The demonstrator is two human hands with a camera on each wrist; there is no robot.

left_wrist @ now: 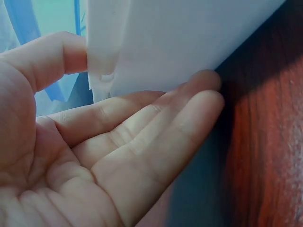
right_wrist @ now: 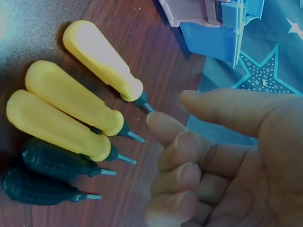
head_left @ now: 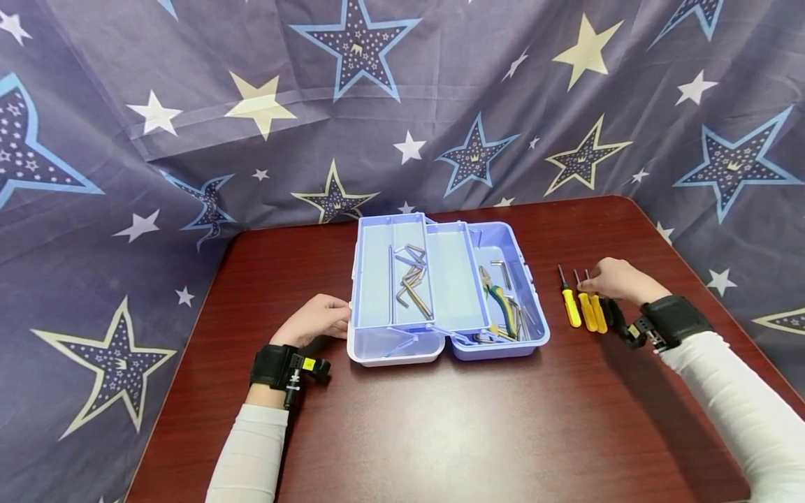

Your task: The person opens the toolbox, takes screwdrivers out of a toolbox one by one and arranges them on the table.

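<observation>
My left hand [head_left: 316,320] is at the left side of a light purple toolbox [head_left: 499,353]. Its fairly straight fingers [left_wrist: 142,142] lie along the box's white side wall [left_wrist: 156,42], and the thumb touches that wall's edge. On the right, my right hand [head_left: 622,279] hovers by a row of screwdrivers, thumb and index finger apart, the other fingers bent, nothing gripped. Its index fingertip is right at the shaft of a yellow-handled screwdriver [right_wrist: 102,56] in the right wrist view. Two more yellow screwdrivers [right_wrist: 71,97] and two black-handled screwdrivers [right_wrist: 42,187] lie alongside.
The toolbox stands unfolded on a dark red table [head_left: 402,433]. Its raised tray [head_left: 374,279] holds several hex keys [head_left: 411,283]. Green-handled pliers [head_left: 502,302] and small metal tools lie in the right compartment. A star-patterned cloth [head_left: 207,126] hangs behind and beside the table.
</observation>
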